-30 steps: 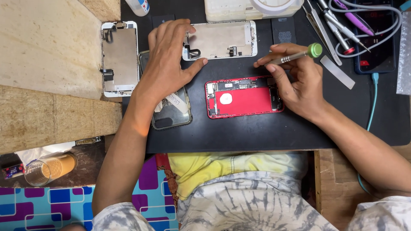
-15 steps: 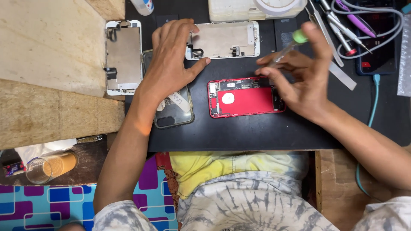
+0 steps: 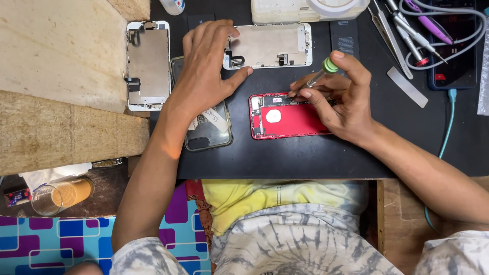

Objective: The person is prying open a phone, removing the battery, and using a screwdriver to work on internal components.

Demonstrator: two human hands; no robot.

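Black mat, right hand gripping screwdriver, tip hidden, left hand flat, empty

matt black mat; glossy red phone shell; rough wood ledge.

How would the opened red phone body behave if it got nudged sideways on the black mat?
The opened red phone body lies flat, so it would probably slide, not tip. Its exposed internals look fragile. Only the right hand steadies it.
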